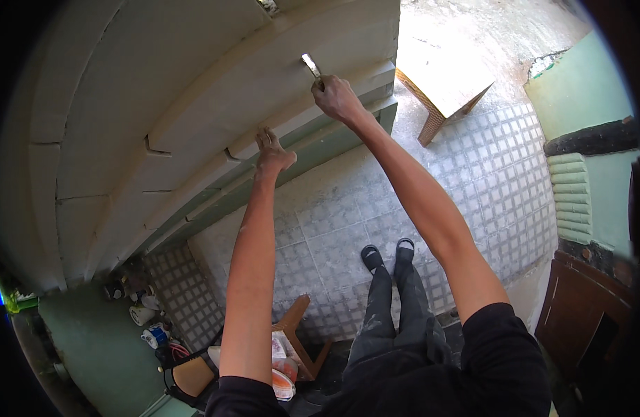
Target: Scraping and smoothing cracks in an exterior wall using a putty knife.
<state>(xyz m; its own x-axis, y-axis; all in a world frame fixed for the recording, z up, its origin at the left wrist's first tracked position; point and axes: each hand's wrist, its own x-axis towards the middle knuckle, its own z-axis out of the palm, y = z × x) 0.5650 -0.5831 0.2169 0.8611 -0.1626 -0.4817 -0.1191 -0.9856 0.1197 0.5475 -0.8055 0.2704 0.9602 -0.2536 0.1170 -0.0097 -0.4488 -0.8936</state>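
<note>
A pale plastered wall with stepped, raised bands fills the upper left. My right hand is closed round the handle of a putty knife, whose shiny, narrow metal blade points up and to the left at the wall. Lower down and to the left, my left hand touches the edge of a raised band. Its fingers are stretched out and nothing shows in them. Both hands look dusty with pale powder.
A plastic stool-like table stands at upper right, another brown stool near my legs, with an orange-and-white container beside it. Tubs and a chair stand at lower left. Dusty tiles lie underfoot; a brown cabinet is at right.
</note>
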